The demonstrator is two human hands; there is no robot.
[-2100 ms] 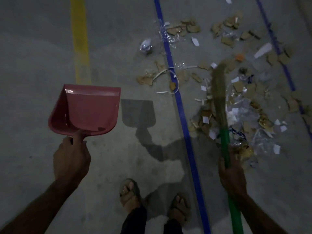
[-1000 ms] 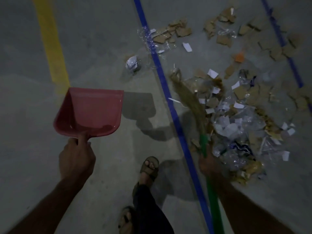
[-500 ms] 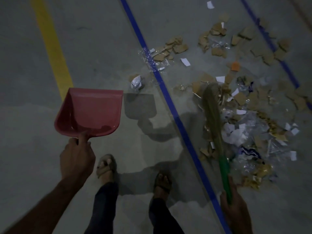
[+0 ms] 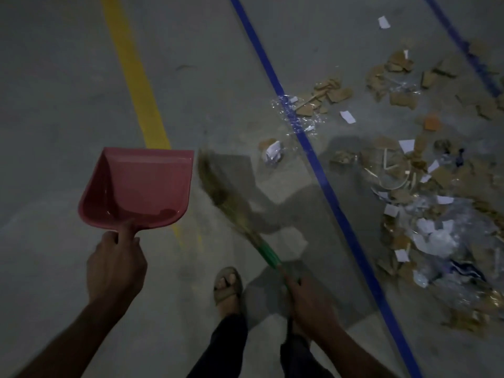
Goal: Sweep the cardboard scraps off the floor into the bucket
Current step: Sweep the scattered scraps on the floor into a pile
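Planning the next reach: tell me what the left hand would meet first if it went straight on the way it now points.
The left hand points up the picture and already grips the red plastic dustpan. Beyond the pan's front edge lies the yellow painted floor line, then bare grey concrete. The pan looks held above the floor, so depth is unclear.

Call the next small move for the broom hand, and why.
Probably swing the broom back right across the blue line. Its bristles are beside the empty red dustpan, well left of the scrap pile. The right hand grips the green handle.
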